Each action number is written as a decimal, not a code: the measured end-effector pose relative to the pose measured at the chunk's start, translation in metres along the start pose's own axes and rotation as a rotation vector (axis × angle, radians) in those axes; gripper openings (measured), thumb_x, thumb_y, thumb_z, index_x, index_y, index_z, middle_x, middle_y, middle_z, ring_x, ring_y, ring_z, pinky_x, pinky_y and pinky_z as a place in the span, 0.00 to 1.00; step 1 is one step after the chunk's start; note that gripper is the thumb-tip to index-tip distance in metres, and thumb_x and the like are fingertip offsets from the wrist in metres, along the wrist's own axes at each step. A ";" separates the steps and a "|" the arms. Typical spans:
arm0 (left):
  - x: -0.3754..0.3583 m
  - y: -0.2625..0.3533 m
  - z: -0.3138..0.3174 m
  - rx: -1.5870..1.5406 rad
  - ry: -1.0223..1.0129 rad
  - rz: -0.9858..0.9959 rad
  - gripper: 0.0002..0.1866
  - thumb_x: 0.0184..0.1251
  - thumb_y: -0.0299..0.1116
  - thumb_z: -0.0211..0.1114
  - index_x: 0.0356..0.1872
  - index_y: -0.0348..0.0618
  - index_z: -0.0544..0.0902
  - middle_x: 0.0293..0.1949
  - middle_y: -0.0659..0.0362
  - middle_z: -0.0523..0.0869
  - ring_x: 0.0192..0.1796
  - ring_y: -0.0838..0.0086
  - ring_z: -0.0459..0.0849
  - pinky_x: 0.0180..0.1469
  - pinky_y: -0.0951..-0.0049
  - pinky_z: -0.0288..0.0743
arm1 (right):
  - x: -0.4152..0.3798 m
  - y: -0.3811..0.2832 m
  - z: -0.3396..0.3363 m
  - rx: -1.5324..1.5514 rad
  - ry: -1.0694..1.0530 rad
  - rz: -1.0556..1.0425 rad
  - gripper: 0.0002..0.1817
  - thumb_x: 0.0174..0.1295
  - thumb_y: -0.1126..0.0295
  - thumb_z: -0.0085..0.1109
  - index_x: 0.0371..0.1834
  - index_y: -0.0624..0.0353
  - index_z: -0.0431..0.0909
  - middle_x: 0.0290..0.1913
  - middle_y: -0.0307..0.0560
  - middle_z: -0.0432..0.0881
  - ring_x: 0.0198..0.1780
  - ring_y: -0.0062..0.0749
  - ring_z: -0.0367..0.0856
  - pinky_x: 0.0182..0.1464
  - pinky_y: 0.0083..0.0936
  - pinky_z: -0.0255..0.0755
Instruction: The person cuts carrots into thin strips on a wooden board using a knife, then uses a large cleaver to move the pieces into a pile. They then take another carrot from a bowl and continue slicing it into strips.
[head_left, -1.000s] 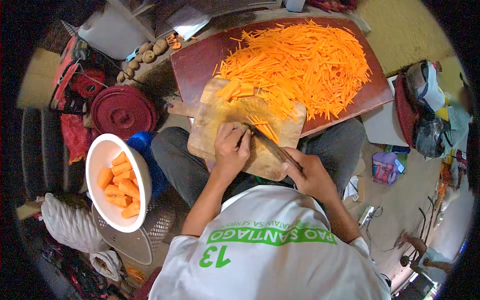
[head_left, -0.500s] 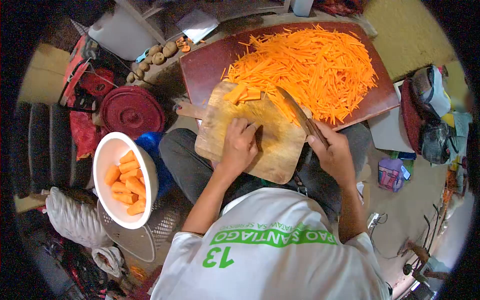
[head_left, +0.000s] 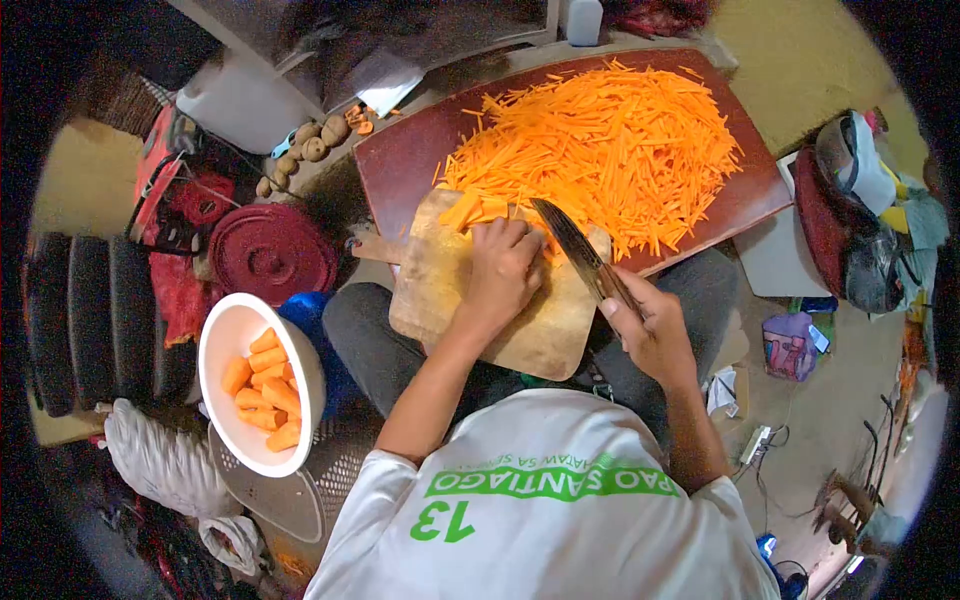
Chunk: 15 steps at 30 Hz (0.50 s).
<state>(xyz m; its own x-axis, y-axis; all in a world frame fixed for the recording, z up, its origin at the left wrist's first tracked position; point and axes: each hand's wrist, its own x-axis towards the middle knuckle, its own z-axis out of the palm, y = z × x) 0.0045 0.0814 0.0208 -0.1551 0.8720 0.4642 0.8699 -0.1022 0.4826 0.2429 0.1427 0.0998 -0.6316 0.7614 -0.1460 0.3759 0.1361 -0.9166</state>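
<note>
My left hand (head_left: 503,270) rests near the top of the wooden cutting board (head_left: 430,290), fingers bent down at the carrot pieces (head_left: 474,209) on its upper edge. Whether it pinches a piece is hidden under the fingers. In my right hand (head_left: 655,330) is the handle of a knife (head_left: 575,243), whose blade points up and left over the board's right side. Beyond the board, a large heap of carrot strips (head_left: 620,150) covers much of a dark red board (head_left: 400,150). The cutting board lies across my lap.
A white bowl (head_left: 213,400) with several peeled carrots (head_left: 268,375) stands at the left, beside a dark red round lid (head_left: 272,254). Potatoes (head_left: 314,149) lie at the upper left. A purple basket (head_left: 788,345) and bags (head_left: 870,270) are at the right.
My left hand has moved up the board to the carrot pieces. The knife has shifted slightly left and down, still in my right hand. The whole view has shifted a little.
</note>
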 end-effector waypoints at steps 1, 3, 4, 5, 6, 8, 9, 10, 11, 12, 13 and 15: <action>-0.001 -0.001 0.002 -0.006 0.001 0.006 0.26 0.45 0.22 0.74 0.52 0.39 0.88 0.45 0.50 0.85 0.52 0.52 0.81 0.57 0.54 0.71 | -0.001 0.004 0.000 -0.008 0.021 -0.045 0.23 0.76 0.70 0.63 0.71 0.66 0.81 0.36 0.39 0.83 0.32 0.18 0.77 0.35 0.23 0.72; -0.005 -0.005 0.000 -0.024 0.027 -0.023 0.25 0.48 0.22 0.72 0.53 0.40 0.88 0.47 0.50 0.85 0.55 0.51 0.81 0.60 0.53 0.71 | -0.002 0.011 0.000 -0.050 0.065 -0.152 0.23 0.76 0.70 0.63 0.71 0.66 0.81 0.35 0.37 0.83 0.31 0.17 0.77 0.35 0.23 0.74; -0.006 -0.008 -0.003 -0.030 0.042 -0.040 0.25 0.50 0.21 0.72 0.54 0.40 0.87 0.48 0.50 0.85 0.56 0.51 0.81 0.61 0.52 0.71 | -0.001 0.011 0.001 -0.084 0.085 -0.217 0.23 0.75 0.70 0.63 0.70 0.67 0.81 0.36 0.38 0.84 0.33 0.18 0.79 0.37 0.24 0.76; -0.005 -0.013 -0.007 -0.001 0.080 -0.040 0.22 0.51 0.22 0.73 0.52 0.40 0.88 0.48 0.51 0.86 0.55 0.52 0.81 0.59 0.52 0.70 | -0.003 0.009 -0.001 -0.062 0.038 -0.137 0.23 0.75 0.70 0.64 0.70 0.67 0.81 0.37 0.41 0.86 0.36 0.20 0.81 0.41 0.25 0.77; -0.003 -0.018 -0.013 0.031 0.117 -0.044 0.20 0.52 0.22 0.74 0.50 0.40 0.88 0.47 0.52 0.86 0.54 0.53 0.82 0.57 0.52 0.70 | -0.006 0.001 -0.002 -0.039 -0.015 -0.055 0.22 0.75 0.70 0.64 0.69 0.68 0.81 0.39 0.43 0.87 0.38 0.21 0.82 0.44 0.26 0.79; 0.000 -0.027 -0.026 0.088 0.149 -0.058 0.17 0.55 0.23 0.75 0.48 0.41 0.88 0.47 0.53 0.86 0.53 0.53 0.82 0.56 0.52 0.69 | -0.010 -0.001 0.001 -0.029 -0.106 0.031 0.22 0.74 0.69 0.65 0.68 0.68 0.81 0.40 0.47 0.89 0.41 0.24 0.85 0.49 0.28 0.80; 0.006 -0.028 -0.037 0.115 0.146 -0.065 0.17 0.56 0.23 0.75 0.49 0.41 0.88 0.47 0.53 0.86 0.54 0.53 0.82 0.56 0.51 0.69 | -0.010 0.004 0.003 -0.041 -0.142 0.032 0.22 0.74 0.69 0.65 0.67 0.68 0.82 0.41 0.49 0.89 0.42 0.24 0.85 0.50 0.29 0.81; 0.010 -0.032 -0.044 0.141 0.144 -0.070 0.16 0.58 0.24 0.75 0.49 0.42 0.88 0.47 0.53 0.86 0.54 0.52 0.82 0.56 0.51 0.69 | -0.010 0.006 0.004 -0.053 -0.176 0.033 0.22 0.73 0.69 0.65 0.66 0.68 0.82 0.42 0.51 0.90 0.43 0.25 0.86 0.51 0.29 0.81; 0.009 -0.041 -0.045 0.186 0.133 -0.084 0.17 0.61 0.25 0.76 0.52 0.44 0.89 0.49 0.53 0.86 0.55 0.52 0.82 0.57 0.49 0.68 | -0.010 0.007 0.006 -0.060 -0.185 0.026 0.22 0.73 0.69 0.66 0.66 0.68 0.82 0.42 0.52 0.90 0.43 0.26 0.86 0.50 0.30 0.81; 0.010 -0.047 -0.046 0.212 0.122 -0.100 0.17 0.61 0.26 0.76 0.53 0.44 0.89 0.49 0.53 0.87 0.56 0.52 0.82 0.57 0.49 0.68 | -0.010 0.007 0.007 -0.067 -0.193 0.019 0.22 0.73 0.69 0.66 0.66 0.68 0.82 0.42 0.54 0.90 0.43 0.26 0.87 0.50 0.31 0.81; 0.010 -0.052 -0.047 0.238 0.109 -0.116 0.18 0.61 0.26 0.76 0.54 0.44 0.89 0.50 0.53 0.87 0.56 0.52 0.82 0.57 0.49 0.67 | -0.011 0.008 0.008 -0.074 -0.201 0.013 0.22 0.72 0.69 0.66 0.66 0.68 0.82 0.42 0.55 0.90 0.42 0.27 0.87 0.49 0.31 0.81; 0.010 -0.059 -0.050 0.255 0.086 -0.151 0.18 0.62 0.27 0.76 0.55 0.45 0.90 0.50 0.53 0.87 0.56 0.53 0.83 0.56 0.49 0.67 | -0.010 0.008 0.009 -0.098 -0.173 -0.010 0.23 0.72 0.68 0.67 0.67 0.63 0.83 0.44 0.61 0.91 0.43 0.45 0.91 0.48 0.38 0.83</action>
<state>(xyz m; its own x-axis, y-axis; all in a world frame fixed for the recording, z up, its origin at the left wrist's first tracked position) -0.0713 0.0717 0.0342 -0.3212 0.8233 0.4680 0.9218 0.1586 0.3537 0.2459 0.1307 0.0904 -0.7396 0.6406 -0.2066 0.4280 0.2107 -0.8789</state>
